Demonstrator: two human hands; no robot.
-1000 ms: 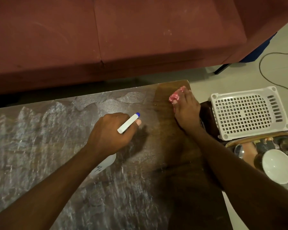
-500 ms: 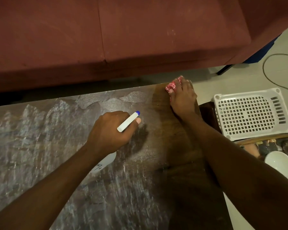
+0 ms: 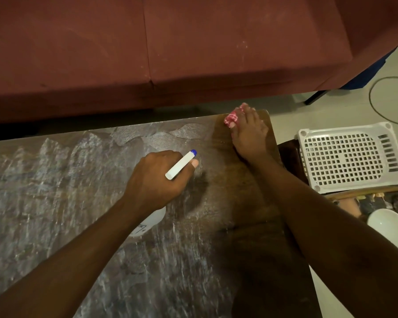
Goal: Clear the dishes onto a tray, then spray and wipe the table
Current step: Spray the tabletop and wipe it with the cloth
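My left hand grips a white spray bottle with a blue nozzle tip, held over the middle of the dark wooden table; its body shows below my wrist. Most of the tabletop is streaked with whitish spray film, and the right strip looks dark and wiped. My right hand presses a pink-and-white cloth flat at the table's far right corner. The tray lies to the right, off the table, with a white bowl on it.
A white perforated plastic basket lies upside down right of the table, partly over the tray. A red sofa runs along the far side. A cable curls on the pale floor at the right.
My right hand has pushed the cloth away from me, up to the table's far right corner. The left hand with the spray bottle has stayed in place.
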